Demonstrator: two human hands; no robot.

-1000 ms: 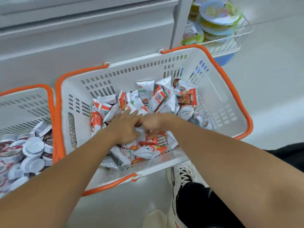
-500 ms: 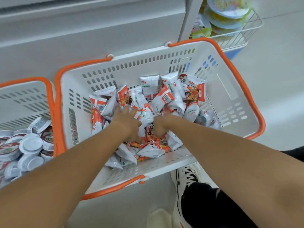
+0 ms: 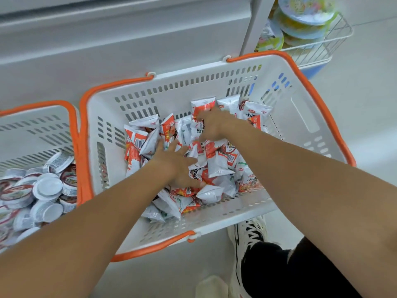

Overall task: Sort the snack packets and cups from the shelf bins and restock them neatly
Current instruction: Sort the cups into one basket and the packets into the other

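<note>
Several small white-and-orange snack packets lie heaped in a white basket with orange handles. My left hand rests on the middle of the heap with its fingers spread. My right hand reaches further back, its fingertips at an upright red-topped packet by the far wall. Blur hides whether the fingers hold it. A second white-and-orange basket to the left holds several foil-lidded cups.
A white cabinet front runs behind both baskets. At the top right a wire shelf basket holds stacked colourful bowls. My white shoe and dark trouser leg are on the floor just in front of the packet basket.
My right hand has moved from the middle of the heap to the far packets. My left hand has opened wider and stays on the heap. The view has shifted closer.
</note>
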